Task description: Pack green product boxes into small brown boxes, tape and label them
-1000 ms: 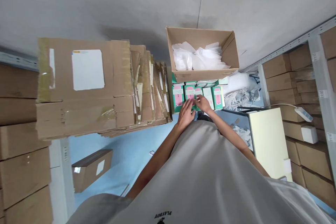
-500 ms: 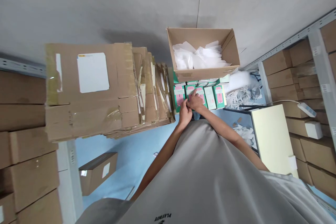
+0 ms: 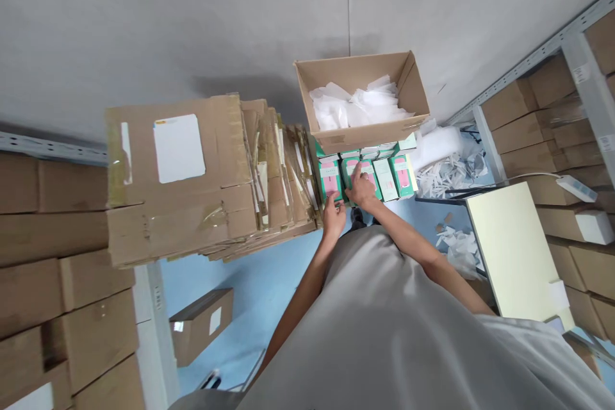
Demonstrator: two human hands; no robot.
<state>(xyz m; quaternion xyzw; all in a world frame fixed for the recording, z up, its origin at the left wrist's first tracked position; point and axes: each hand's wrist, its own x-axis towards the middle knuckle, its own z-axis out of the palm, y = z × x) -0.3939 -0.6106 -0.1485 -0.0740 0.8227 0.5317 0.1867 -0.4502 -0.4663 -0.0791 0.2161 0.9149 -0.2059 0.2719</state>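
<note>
Blue floor (image 3: 259,288) bears a labelled carton (image 3: 202,327) at lower left, while a metal rack (image 3: 594,99) at far right holds stacked brown boxes (image 3: 521,131)

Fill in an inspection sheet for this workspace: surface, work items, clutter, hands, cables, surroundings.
Surface: hidden beneath the boxes; blue floor visible below.
Work items: front row of five small boxes, four green-and-pink, the fourth from left mostly white.
Clutter: folded cartons at left; open carton holding white translucent sheets; white scraps at right.
Hands: left hand at the leftmost box's near edge; right hand over the second and third, index finger extended.
Cables: white cable reaching a power strip.
Surroundings: grey wall ahead; stacked cartons along both sides.
</note>
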